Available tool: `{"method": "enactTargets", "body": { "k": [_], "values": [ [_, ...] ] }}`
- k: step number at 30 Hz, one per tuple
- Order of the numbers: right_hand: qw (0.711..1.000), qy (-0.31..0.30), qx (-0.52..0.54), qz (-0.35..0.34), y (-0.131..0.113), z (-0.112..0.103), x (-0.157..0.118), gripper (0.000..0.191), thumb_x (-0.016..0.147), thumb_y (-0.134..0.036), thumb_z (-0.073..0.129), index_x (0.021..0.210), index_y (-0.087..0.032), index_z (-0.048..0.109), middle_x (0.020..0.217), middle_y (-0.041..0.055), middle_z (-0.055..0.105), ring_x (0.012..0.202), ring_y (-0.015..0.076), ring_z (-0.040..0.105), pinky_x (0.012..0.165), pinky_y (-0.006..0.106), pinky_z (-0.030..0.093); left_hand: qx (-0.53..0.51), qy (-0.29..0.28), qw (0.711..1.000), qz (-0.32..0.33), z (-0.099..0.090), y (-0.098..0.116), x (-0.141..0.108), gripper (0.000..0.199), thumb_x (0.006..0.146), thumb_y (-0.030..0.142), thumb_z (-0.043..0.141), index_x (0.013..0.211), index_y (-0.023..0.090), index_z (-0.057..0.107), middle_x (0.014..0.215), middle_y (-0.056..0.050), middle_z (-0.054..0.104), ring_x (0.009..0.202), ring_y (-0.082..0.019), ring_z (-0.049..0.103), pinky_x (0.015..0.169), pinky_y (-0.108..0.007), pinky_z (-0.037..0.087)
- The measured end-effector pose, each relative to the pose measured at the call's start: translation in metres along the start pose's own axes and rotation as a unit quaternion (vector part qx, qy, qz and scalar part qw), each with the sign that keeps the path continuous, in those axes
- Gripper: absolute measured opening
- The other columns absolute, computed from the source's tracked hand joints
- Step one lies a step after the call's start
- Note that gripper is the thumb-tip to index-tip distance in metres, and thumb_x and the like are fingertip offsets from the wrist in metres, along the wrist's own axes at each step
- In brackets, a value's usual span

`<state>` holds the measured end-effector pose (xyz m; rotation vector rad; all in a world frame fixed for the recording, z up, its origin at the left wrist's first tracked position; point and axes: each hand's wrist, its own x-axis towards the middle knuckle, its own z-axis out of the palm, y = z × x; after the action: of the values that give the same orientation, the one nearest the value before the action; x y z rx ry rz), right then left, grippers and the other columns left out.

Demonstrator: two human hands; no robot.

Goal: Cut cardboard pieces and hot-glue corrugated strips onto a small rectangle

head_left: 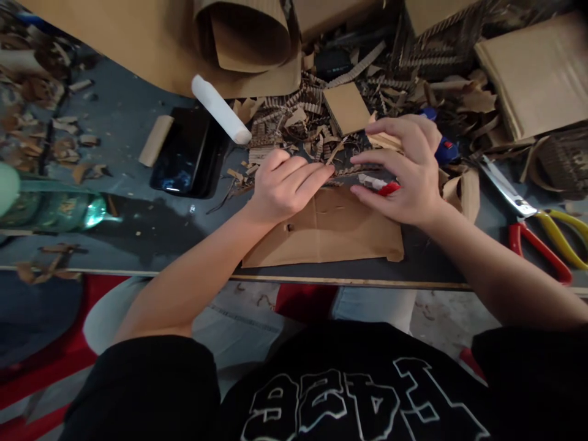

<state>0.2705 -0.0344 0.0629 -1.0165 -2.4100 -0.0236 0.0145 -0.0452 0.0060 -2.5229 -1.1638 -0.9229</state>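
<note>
Taking the flat brown cardboard [349,226] as the clock's centre, a green clear bottle [50,205] lies at nine o'clock, with bare dark tabletop [160,223] between it and my left forearm. A black phone [177,162] sits between nine and ten, a small cardboard tube [156,141] against its left side and a white cylinder [220,109] by its upper right. A big cardboard roll [248,37] stands at eleven. Scraps [312,116] crowd twelve, around a small cardboard piece [348,108], leaving little room there. A cardboard block [535,79] is at two, and scissors [526,211] with red and yellow handles at three. The table's edge [349,280] runs along six, close below the flat cardboard. My black shirt [349,386] bears large white-outlined characters, too distorted to read surely. My left hand [289,187] covers the cardboard's upper-left part, fingers together and bent, pointing toward two; whether they pinch anything, I cannot tell. My right hand [404,168] arches inward from one o'clock, thumb and forefinger apart; a red-and-white tool [388,188] shows between them, and I cannot tell whether it is gripped.
</note>
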Motion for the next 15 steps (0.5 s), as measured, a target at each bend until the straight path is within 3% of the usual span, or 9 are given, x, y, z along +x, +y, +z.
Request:
{"method": "enactTargets", "body": {
  "k": [2,6,12,15],
  "values": [
    [0.999,-0.019,-0.008,0.035,-0.0028,0.0028,0.0006,0.032,0.090,-0.053,0.058,0.116,-0.037,0.069,0.138,0.0029,0.059,0.132,0.0316,0.050,0.111,0.059,0.040,-0.002,0.003,1.000,0.008,0.0000,0.0012,-0.0001,0.025,0.103,0.033,0.053,0.125,0.030,0.065,0.103,-0.005,0.077,0.088,-0.022,0.072,0.082,-0.047,0.057],
    [0.999,0.037,0.020,0.013,-0.0016,0.0075,0.0005,0.030,0.092,-0.053,0.059,0.111,-0.032,0.071,0.133,0.0046,0.062,0.128,0.0305,0.054,0.110,0.058,0.042,0.002,0.016,1.000,0.023,0.0002,0.0037,-0.0001,0.025,0.103,0.030,0.054,0.124,0.030,0.066,0.102,-0.004,0.078,0.087,-0.021,0.072,0.083,-0.047,0.057],
    [0.998,-0.042,-0.014,0.052,-0.0051,0.0038,0.0022,0.020,0.094,-0.047,0.059,0.103,-0.035,0.072,0.139,0.0029,0.062,0.133,0.0326,0.051,0.110,0.060,0.039,-0.002,0.002,1.000,0.021,-0.0046,0.0061,0.0007,0.024,0.102,0.032,0.055,0.124,0.030,0.066,0.105,-0.005,0.078,0.087,-0.021,0.072,0.081,-0.045,0.058],
    [0.999,-0.028,-0.014,0.041,-0.0019,0.0063,0.0009,0.019,0.094,-0.046,0.060,0.101,-0.033,0.072,0.137,0.0023,0.062,0.132,0.0338,0.052,0.109,0.060,0.039,-0.005,-0.001,1.000,0.027,-0.0048,0.0053,-0.0003,0.026,0.102,0.032,0.056,0.125,0.028,0.066,0.107,-0.006,0.078,0.089,-0.021,0.072,0.086,-0.045,0.058]
  ]
}}
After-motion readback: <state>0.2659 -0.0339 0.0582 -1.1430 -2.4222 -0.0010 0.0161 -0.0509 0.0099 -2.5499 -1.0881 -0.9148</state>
